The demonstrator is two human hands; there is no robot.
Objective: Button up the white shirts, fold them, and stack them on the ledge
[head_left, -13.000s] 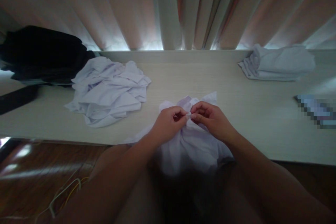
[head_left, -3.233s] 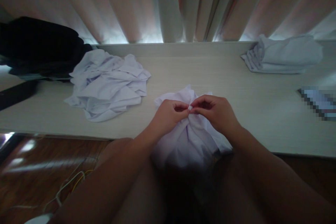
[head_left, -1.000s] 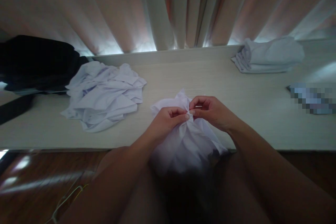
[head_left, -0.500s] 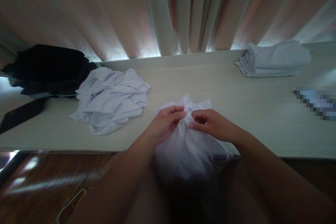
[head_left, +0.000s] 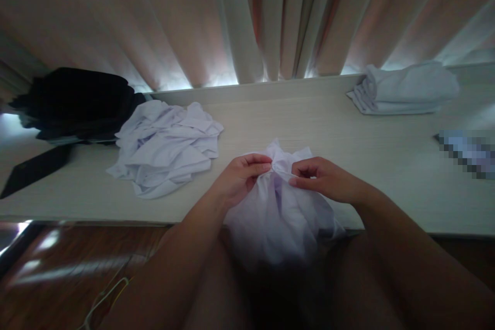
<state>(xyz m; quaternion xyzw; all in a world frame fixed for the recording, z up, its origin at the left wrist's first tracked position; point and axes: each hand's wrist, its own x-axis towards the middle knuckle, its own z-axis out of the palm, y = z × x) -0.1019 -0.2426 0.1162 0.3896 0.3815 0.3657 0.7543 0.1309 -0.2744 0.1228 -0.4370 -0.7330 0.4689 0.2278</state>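
Observation:
A white garment (head_left: 276, 216), possibly a shirt, hangs over the near edge of the desk onto my lap, its upper part bunched on the desktop. My left hand (head_left: 247, 175) pinches the gathered cloth near its top between thumb and fingers. On the other side of the gather, my right hand (head_left: 319, 178) grips the cloth with thumb and bent forefinger. Folds fan down from between the two hands. The lower end of the garment falls into dark shadow, and any button or fastening there is too small to make out.
Crumpled white clothes (head_left: 166, 149) lie left on the pale desk (head_left: 309, 121), beside a black clothes stack (head_left: 77, 103) and a flat dark object (head_left: 36, 167). Folded white cloth (head_left: 410, 87) sits back right, near a pixelated item (head_left: 467, 152). Curtains (head_left: 174, 20) hang behind; a hanger-like wire (head_left: 102, 299) is below.
My right hand has shifted slightly right, away from my left hand, and the cloth between them is spread a little wider. Both hands keep hold of the garment.

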